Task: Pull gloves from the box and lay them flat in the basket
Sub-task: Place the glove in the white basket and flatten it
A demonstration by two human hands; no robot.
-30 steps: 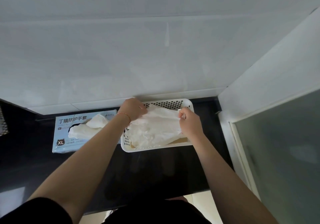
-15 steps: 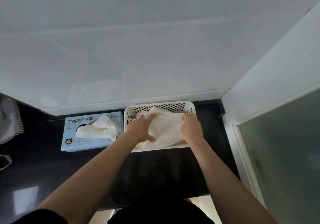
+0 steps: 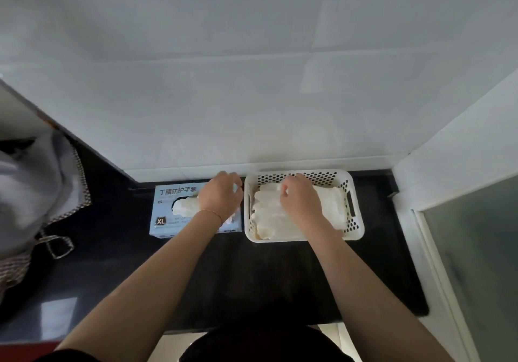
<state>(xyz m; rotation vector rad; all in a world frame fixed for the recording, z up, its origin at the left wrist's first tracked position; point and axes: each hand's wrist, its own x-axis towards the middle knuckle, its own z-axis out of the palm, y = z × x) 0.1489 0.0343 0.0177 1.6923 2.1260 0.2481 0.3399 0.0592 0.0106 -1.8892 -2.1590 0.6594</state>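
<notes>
Hands work side by side over a dark countertop (image 3: 280,272), seen from above by a head-worn camera. At the back against the white wall sit 2 things: a pale blue glove box (image 3: 168,215) marked XL on the left, and a white perforated basket (image 3: 356,221) touching it on the right. Half a second ago both hands were in the basket smoothing a glove; now the left hand (image 3: 220,196) has crossed to the box and hovers over its opening, where a tuft of white gloves (image 3: 185,207) pokes out. Its fingers are curled (whether they already pinch a glove I cannot tell, since the hand hides them). The right hand (image 3: 301,201) stays in the basket, fingers curled down onto the pile of laid gloves (image 3: 269,221), seemingly holding it down; a real grip on it cannot be made out. The shift suggests one glove is placed and the next pull is starting. Grey cloth (image 3: 33,193) lies at far left.
</notes>
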